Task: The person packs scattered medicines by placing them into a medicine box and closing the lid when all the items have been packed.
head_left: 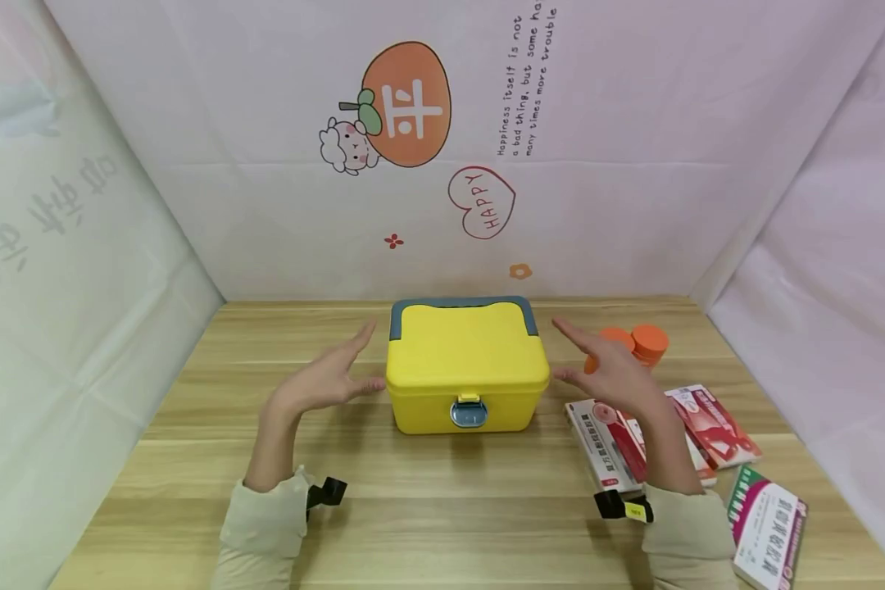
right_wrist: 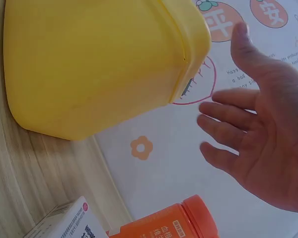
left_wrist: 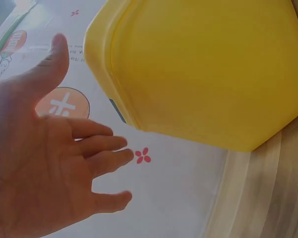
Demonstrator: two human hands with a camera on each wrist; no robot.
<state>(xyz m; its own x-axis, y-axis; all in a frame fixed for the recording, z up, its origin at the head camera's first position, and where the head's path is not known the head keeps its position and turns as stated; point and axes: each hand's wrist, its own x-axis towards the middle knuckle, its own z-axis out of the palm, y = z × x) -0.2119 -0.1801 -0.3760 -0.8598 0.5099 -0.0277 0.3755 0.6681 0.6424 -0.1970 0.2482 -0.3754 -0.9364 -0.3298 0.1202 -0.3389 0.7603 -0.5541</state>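
Observation:
A yellow box (head_left: 472, 348) with a closed lid stands on the table, its grey handle (head_left: 460, 301) folded along the back edge and a grey-blue latch (head_left: 469, 412) on the front. My left hand (head_left: 328, 377) is at the box's left side, fingers spread and holding nothing. At the right side my right hand (head_left: 612, 373) mirrors it, palm toward the box, also without anything in it. Both wrist views show the thumb and fingers apart, next to the plain yellow side walls (left_wrist: 203, 74) of the box.
Two orange-capped bottles (head_left: 650, 340) stand behind the right hand. Several medicine boxes lie on the right: a red and white box (head_left: 605, 447) under the right forearm, a red box (head_left: 715, 426) and a green, white and purple box (head_left: 770, 528). White printed cloth (head_left: 280, 221) encloses the wooden table (head_left: 428, 516).

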